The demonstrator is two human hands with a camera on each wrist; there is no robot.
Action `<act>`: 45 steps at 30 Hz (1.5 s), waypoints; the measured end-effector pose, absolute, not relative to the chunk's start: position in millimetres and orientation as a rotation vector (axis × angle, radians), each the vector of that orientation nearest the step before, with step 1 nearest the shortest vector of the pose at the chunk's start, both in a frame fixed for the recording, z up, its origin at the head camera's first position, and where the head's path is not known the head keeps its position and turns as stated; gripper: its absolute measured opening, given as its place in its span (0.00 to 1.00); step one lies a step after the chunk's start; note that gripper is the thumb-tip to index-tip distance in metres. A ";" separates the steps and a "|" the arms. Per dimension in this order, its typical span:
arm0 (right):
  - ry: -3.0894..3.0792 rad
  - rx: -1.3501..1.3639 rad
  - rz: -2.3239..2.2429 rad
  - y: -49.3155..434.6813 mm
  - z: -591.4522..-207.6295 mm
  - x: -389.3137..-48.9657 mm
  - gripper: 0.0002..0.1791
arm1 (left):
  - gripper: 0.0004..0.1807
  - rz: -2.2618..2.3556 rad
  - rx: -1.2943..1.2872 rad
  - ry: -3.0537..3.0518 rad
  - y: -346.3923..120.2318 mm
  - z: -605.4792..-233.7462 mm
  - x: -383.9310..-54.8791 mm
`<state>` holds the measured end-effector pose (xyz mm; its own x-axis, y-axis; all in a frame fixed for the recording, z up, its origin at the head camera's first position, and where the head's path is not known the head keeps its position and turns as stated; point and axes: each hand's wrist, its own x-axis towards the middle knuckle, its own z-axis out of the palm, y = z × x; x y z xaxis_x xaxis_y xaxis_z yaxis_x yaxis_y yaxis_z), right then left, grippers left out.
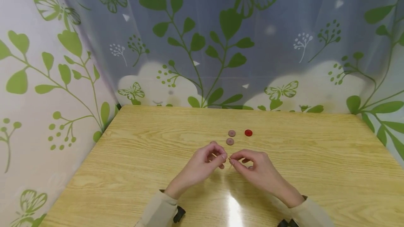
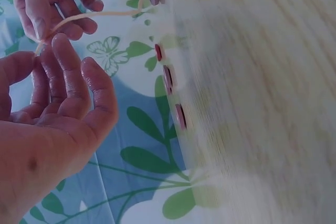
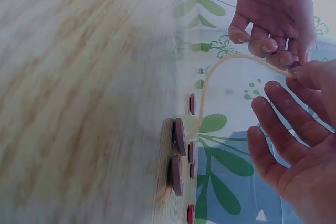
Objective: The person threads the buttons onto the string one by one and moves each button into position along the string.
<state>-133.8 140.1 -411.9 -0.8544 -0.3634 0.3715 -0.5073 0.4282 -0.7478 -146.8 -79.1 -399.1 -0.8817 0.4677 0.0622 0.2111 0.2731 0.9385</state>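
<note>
One pale cord (image 3: 203, 93) arches down from the right grip (image 1: 257, 165) to brown buttons (image 3: 179, 136) on the counter (image 1: 142, 143). Right thumb and forefinger pinch it near its end; the left grip (image 1: 205, 160) seems to pinch the very end. Beyond the hands lie two other buttons (image 1: 230, 141) and a red button (image 1: 248, 132). The cord looks light, soft and limp, likely to droop if held far back, so a pinch close to the tip should steer it best.
</note>
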 end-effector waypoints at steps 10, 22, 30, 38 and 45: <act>-2.488 0.759 1.420 142.5 -409.5 -133.5 0.06 | 0.08 1.577 0.622 2.344 -84.8 -397.6 -150.5; -2.458 0.716 1.431 153.1 -405.6 -134.4 0.06 | 0.09 1.497 0.575 2.520 -103.2 -399.3 -175.3; -2.454 0.701 1.364 158.0 -403.0 -133.6 0.06 | 0.09 1.293 0.517 2.635 -114.4 -408.9 -194.7; -2.484 0.658 1.343 162.4 -402.9 -132.4 0.07 | 0.12 1.075 0.575 2.681 -115.6 -415.9 -210.6; -2.471 0.675 1.320 165.5 -402.8 -132.3 0.08 | 0.15 1.011 0.602 2.653 -111.5 -413.1 -222.1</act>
<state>-132.3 165.5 -402.8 -0.8585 -0.2775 0.4313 -0.5128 0.4794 -0.7122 -222.1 -111.5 -413.1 -0.8867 0.4563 -0.0747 0.2908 0.6759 0.6772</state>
